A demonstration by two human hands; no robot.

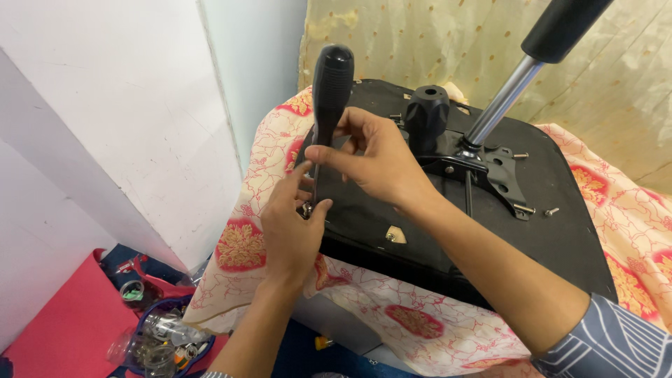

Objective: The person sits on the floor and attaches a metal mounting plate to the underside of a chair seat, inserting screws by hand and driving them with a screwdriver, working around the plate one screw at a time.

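Screwdriver [329,91]: a black-handled tool is held nearly upright, its handle at the top and its thin shaft running straight down to the near left edge of the seat underside.
Fastener [306,208]: a small metal screw or bolt (too small to tell which) is seen at the shaft's lower end, just at the left fingertips.
Long axis: the tool's axis is vertical, tilted slightly toward the wall on the left; the tip lies below and a little to the left of the right hand, directly above the left thumb.
Right hand [378,157]: the fingers are closed lightly round the shaft just under the handle, pinching it from the right side.
Left hand [290,227]: it is brought up from below, thumb and fingers drawn together on the fastener at the tip; of the two, it is the nearer to the tip.
Chair seat [560,238]: a black seat is laid upside down, with a metal mounting plate [500,171] fixed near its middle.
Knob and gas cylinder: a black knob [427,112] stands beside a chrome column [504,98] rising to the upper right.
Loose screws [551,211]: a few are scattered on the seat, well apart from both hands.
Cloth [420,318]: a cream sheet with red floral prints is spread beneath the seat.
Floor: a blue bowl of jars and small parts [164,336] sits on a red mat [63,329] by the white wall.
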